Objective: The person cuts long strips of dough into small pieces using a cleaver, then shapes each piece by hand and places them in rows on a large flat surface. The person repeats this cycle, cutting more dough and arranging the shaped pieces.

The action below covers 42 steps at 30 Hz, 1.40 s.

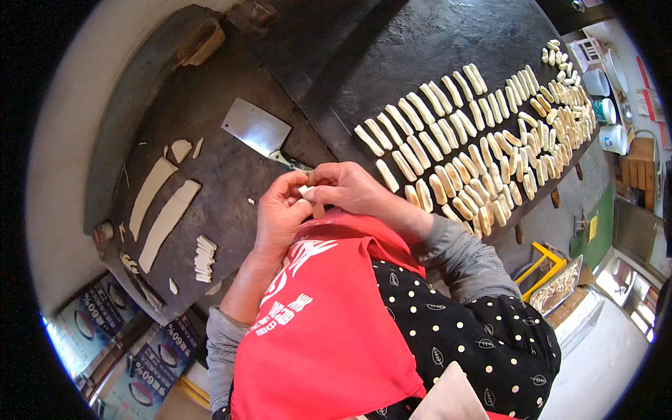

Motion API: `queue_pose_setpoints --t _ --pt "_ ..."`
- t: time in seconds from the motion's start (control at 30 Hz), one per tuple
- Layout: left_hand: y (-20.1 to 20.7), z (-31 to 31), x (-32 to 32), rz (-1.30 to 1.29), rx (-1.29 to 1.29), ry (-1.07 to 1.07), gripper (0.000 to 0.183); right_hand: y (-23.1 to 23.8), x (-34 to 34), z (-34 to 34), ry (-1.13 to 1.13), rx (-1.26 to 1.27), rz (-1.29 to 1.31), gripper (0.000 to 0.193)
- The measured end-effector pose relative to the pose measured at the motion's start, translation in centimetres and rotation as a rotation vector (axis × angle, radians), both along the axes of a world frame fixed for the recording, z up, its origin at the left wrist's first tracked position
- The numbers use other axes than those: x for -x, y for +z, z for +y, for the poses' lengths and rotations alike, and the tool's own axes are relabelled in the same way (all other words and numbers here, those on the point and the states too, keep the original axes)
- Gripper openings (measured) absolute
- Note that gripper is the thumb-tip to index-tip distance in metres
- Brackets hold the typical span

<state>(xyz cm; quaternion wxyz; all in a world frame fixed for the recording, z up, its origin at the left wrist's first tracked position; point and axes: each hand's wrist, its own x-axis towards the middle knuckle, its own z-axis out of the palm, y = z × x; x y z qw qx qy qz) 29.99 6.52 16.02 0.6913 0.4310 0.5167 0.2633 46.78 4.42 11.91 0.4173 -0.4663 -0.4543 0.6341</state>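
Note:
In front of my red apron (322,294), both hands are closed close together around a small piece of white dough (305,190). My left hand (278,213) pinches it with bent fingers. From the other side, the fingers of my right hand (350,187) press on it and partly hide it. A cleaver (256,127) lies flat just beyond my hands, its handle end behind my right hand. To the left, on the dark board, are two long flat dough strips (168,218) and a small stack of cut dough sticks (204,257).
Rows of pale and browned dough sticks (448,133) cover the right part of a large dark griddle-like surface (336,63). Dough scraps (181,150) lie on the board. White buckets (613,140) stand at the far right, and a yellow metal frame (544,269) is below the surface's edge.

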Motion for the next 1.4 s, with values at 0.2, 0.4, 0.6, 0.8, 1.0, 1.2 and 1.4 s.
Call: queue_pose_setpoints --t 0.2,0.4,0.6,0.8,1.0,1.2,1.4 --pt "-0.3 0.2 0.9 0.113 -0.058 -0.037 0.021 -0.4 1.1 -0.3 -0.072 0.149 0.184 0.013" --pt "-1.6 0.6 1.2 -0.152 0.018 0.152 0.017 -1.1 1.0 0.0 -0.215 0.277 0.318 0.013" --pt "-1.7 0.8 1.7 -0.224 0.088 0.205 0.015 -0.8 2.0 -0.1 -0.248 0.307 0.454 0.023" --pt "-1.7 0.8 1.5 -0.138 0.096 0.199 0.016 -0.8 2.4 -0.7 -0.185 0.135 0.386 0.014" --pt "-1.4 1.3 2.3 -0.260 0.025 0.480 0.016 -2.1 1.0 0.1 -0.447 0.294 0.748 0.014" --pt "-1.3 1.4 3.3 -0.278 0.056 0.489 0.020 -3.2 -12.0 2.2 -0.708 0.047 0.298 0.019" --pt "-1.7 1.1 2.9 -0.238 0.079 0.418 0.020 -1.9 -30.6 5.4 -0.800 -0.129 -0.762 0.022"
